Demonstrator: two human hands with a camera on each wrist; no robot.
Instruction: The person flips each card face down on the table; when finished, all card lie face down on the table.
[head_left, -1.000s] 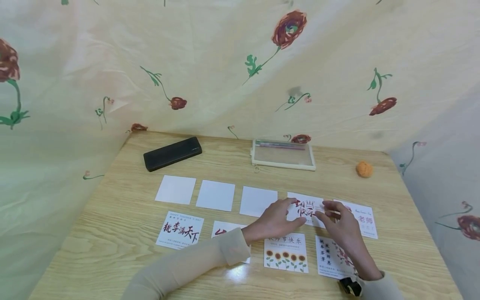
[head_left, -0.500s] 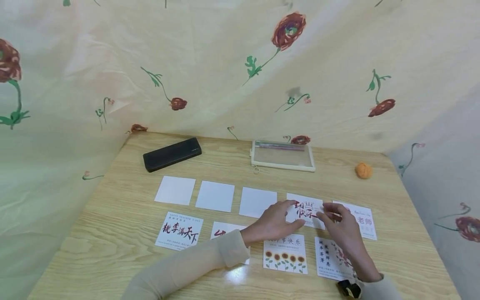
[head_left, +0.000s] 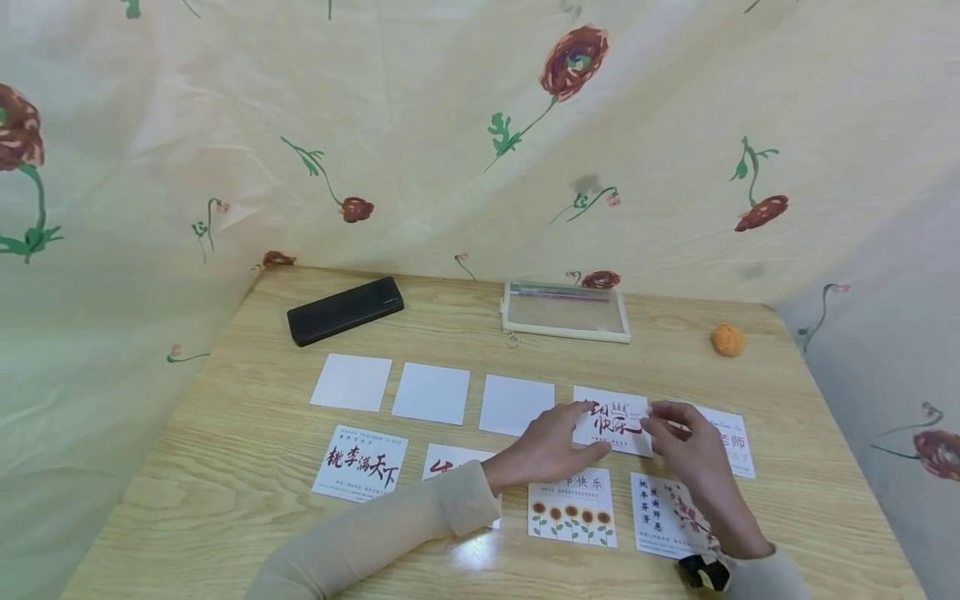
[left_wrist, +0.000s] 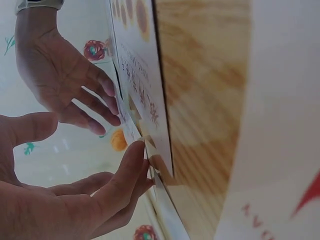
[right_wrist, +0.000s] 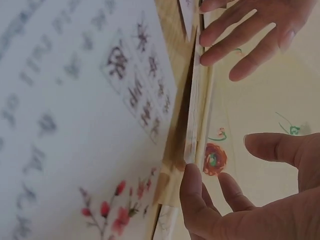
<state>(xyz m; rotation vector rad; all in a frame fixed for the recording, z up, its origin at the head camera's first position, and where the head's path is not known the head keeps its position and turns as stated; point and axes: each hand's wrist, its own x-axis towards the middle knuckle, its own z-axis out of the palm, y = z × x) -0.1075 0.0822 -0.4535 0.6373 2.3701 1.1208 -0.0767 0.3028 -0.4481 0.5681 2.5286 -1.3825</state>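
A white card with red Chinese lettering (head_left: 613, 423) lies on the table in the back row, between my hands. My left hand (head_left: 551, 446) reaches its left edge with the index fingertip, the thumb held apart, as the left wrist view shows. My right hand (head_left: 693, 454) is at its right edge; in the right wrist view a fingertip (right_wrist: 191, 172) meets the card's edge (right_wrist: 194, 100) while the thumb stands away. Beneath the right hand lies a card with pink lettering (head_left: 733, 442), partly hidden. A sunflower card (head_left: 572, 510) and a blossom card (head_left: 663, 517) lie nearer me.
Three blank white cards (head_left: 431, 392) continue the back row leftward. Two more lettered cards lie at front left, one (head_left: 360, 462) fully visible, the other (head_left: 450, 457) mostly under my left sleeve. Behind are a black case (head_left: 345, 311), a clear zip pouch (head_left: 566, 312) and an orange ball (head_left: 727, 340).
My right hand has shifted slightly right, from over the red-lettered card to its right edge, baring more of its print. The left hand and the cards have hardly moved.
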